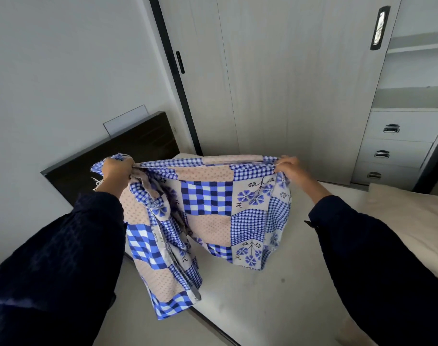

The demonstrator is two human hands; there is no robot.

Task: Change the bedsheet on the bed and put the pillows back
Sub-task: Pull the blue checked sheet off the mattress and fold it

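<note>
While the left hand (117,171) and right hand (289,166) are gripping the patchwork bedsheet (208,203) by its top edge, well apart, it is hanging over the bare mattress (275,295), hiding the fingertips in its folds; a pillow (410,221) is lying cut off at right.

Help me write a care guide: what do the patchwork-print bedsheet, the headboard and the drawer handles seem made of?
The patchwork-print bedsheet: woven cloth, likely cotton, matte; it hangs in soft folds, with frayed threads near the left hand. The headboard: dark wood or wood-look laminate, slight sheen, horizontal grain streaks. The drawer handles: probably chromed metal; they glint bright.
</note>
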